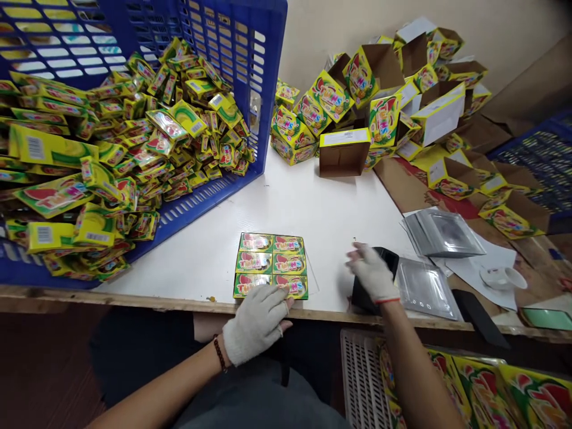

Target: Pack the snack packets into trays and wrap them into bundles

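1. The two hands are apart from each other, both in white gloves with bare fingertips.
2. The left hand (259, 325) lies loosely spread, fingers over the near row of a block of small boxes (271, 261), not clamped on them.
3. That block sits at the near edge of the white table (299, 199), showing two columns of three.
4. The right hand (374, 275) is over a black holder (363, 299), fingers slightly apart; whether it touches the holder I cannot tell.
5. Just right of the holder lies a clear plastic sleeve (422, 289), with a stack of clear sleeves (442, 232) behind it.
6. A blue basket (271, 89) full of loose packs (179, 128) stands at left; open cartons (344, 158) pile up behind.
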`<state>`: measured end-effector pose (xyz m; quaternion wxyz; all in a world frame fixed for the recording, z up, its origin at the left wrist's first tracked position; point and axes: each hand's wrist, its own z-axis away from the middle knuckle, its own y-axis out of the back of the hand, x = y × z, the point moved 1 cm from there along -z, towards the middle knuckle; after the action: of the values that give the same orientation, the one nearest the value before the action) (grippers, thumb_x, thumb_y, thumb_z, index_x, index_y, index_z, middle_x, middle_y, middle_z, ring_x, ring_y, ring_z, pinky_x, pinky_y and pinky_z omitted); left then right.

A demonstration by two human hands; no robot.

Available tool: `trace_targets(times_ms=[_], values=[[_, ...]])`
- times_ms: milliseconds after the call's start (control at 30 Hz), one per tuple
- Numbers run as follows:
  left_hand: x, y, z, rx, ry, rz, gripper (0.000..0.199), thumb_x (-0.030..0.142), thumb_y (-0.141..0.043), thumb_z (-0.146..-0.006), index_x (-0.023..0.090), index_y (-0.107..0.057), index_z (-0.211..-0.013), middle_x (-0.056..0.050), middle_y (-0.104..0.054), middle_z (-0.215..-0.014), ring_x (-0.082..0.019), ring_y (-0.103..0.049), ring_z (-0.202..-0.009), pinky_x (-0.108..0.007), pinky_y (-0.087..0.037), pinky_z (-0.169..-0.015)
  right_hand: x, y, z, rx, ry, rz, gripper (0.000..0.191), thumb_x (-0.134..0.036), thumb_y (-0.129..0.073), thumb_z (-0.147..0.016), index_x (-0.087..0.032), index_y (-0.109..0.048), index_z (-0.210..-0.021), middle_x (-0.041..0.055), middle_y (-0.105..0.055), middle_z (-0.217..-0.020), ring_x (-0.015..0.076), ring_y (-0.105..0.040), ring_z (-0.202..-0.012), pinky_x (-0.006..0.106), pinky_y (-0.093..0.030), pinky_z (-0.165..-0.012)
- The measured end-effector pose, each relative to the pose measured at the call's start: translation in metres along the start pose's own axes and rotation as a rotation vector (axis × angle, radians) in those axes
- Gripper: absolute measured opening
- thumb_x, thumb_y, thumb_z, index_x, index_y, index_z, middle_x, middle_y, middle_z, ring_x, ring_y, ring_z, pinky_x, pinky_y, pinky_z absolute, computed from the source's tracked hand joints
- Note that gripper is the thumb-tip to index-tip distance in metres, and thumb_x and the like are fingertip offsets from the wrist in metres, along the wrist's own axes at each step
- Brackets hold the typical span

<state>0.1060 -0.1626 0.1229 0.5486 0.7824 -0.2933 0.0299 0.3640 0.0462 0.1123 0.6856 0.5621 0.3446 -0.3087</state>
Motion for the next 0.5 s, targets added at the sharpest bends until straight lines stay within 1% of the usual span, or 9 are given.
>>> trace_targets(times_ms=[33, 100, 133, 167, 233, 300, 333, 400, 500], values=[[-0.004, 0.004, -0.009, 0.001, 0.007, 0.014, 0.027, 0.027, -0.053, -0.092, 0.017, -0.063, -0.116, -0.011, -0.069, -0.117, -0.025, -0.061, -0.110, -0.043, -0.050, -0.096, -0.012, -0.024, 0.007, -0.190, -0.019, -0.018, 0.058, -0.036, -0.060, -0.074, -0.016, -0.051, -0.128, 0.0017, -0.064, -0.083, 0.0167, -0.063, -0.066, 0.030, -0.050, -0.060], [-0.024, 0.013, -0.028, 0.041, 0.083, -0.018, 0.029, 0.026, -0.049, -0.093, 0.016, -0.063, -0.116, -0.013, -0.066, -0.123, -0.026, -0.058, -0.118, -0.044, -0.046, -0.103, -0.027, -0.059, 0.024, -0.473, -0.102, -0.063, 0.064, -0.036, -0.061, -0.075, -0.016, -0.042, -0.133, -0.0042, -0.059, -0.070, 0.0156, -0.061, -0.057, 0.025, -0.044, -0.049], [-0.038, 0.018, -0.037, 0.066, 0.152, -0.060, 0.031, 0.024, -0.048, -0.092, 0.015, -0.063, -0.118, -0.014, -0.063, -0.128, -0.027, -0.055, -0.122, -0.046, -0.044, -0.106, -0.030, -0.069, 0.031, -0.561, -0.149, -0.073, 0.063, -0.035, -0.062, -0.075, -0.016, -0.041, -0.131, -0.0062, -0.057, -0.065, 0.0156, -0.060, -0.053, 0.023, -0.040, -0.045], [-0.054, 0.022, -0.046, 0.082, 0.237, -0.104, 0.035, 0.024, -0.049, -0.091, 0.014, -0.062, -0.121, -0.016, -0.060, -0.132, -0.030, -0.052, -0.126, -0.048, -0.042, -0.108, -0.032, -0.073, 0.035, -0.606, -0.182, -0.075, 0.059, -0.034, -0.062, -0.074, -0.017, -0.043, -0.127, -0.0074, -0.055, -0.062, 0.0154, -0.058, -0.051, 0.023, -0.037, -0.043], [-0.088, 0.028, -0.058, 0.057, 0.425, -0.140, 0.044, 0.024, -0.051, -0.087, 0.012, -0.059, -0.129, -0.018, -0.057, -0.136, -0.032, -0.050, -0.129, -0.050, -0.040, -0.109, -0.034, -0.071, 0.031, -0.583, -0.159, -0.057, 0.046, -0.030, -0.060, -0.072, -0.018, -0.049, -0.115, -0.0082, -0.053, -0.061, 0.0137, -0.055, -0.049, 0.023, -0.037, -0.045], [-0.115, 0.028, -0.063, -0.010, 0.592, -0.080, 0.047, 0.023, -0.049, -0.087, 0.012, -0.057, -0.132, -0.016, -0.062, -0.130, -0.029, -0.056, -0.123, -0.046, -0.045, -0.106, -0.039, -0.063, 0.012, -0.480, -0.030, -0.025, 0.033, -0.026, -0.055, -0.072, -0.018, -0.056, -0.104, -0.0068, -0.053, -0.063, 0.0122, -0.053, -0.054, 0.025, -0.042, -0.053], [-0.123, 0.027, -0.063, -0.027, 0.648, -0.041, 0.046, 0.024, -0.048, -0.088, 0.013, -0.058, -0.132, -0.014, -0.066, -0.126, -0.028, -0.059, -0.119, -0.043, -0.047, -0.104, -0.043, -0.061, -0.002, -0.436, 0.048, -0.007, 0.030, -0.026, -0.052, -0.072, -0.017, -0.059, -0.100, -0.0054, -0.055, -0.066, 0.0120, -0.052, -0.057, 0.026, -0.043, -0.057], [-0.132, 0.024, -0.062, 0.005, 0.699, 0.004, 0.045, 0.029, -0.047, -0.090, 0.014, -0.060, -0.131, -0.013, -0.068, -0.121, -0.027, -0.061, -0.116, -0.041, -0.048, -0.103, -0.053, -0.063, -0.031, -0.386, 0.161, 0.021, 0.028, -0.026, -0.049, -0.073, -0.017, -0.065, -0.095, -0.0023, -0.058, -0.072, 0.0126, -0.051, -0.065, 0.026, -0.042, -0.063], [-0.133, 0.017, -0.065, 0.112, 0.636, 0.022, 0.047, 0.030, -0.048, -0.089, 0.014, -0.059, -0.131, -0.012, -0.064, -0.130, -0.026, -0.056, -0.124, -0.041, -0.043, -0.110, -0.071, -0.088, -0.065, -0.413, 0.228, 0.014, 0.025, -0.026, -0.050, -0.072, -0.016, -0.068, -0.087, 0.0006, -0.062, -0.078, 0.0133, -0.051, -0.072, 0.026, -0.040, -0.066]])
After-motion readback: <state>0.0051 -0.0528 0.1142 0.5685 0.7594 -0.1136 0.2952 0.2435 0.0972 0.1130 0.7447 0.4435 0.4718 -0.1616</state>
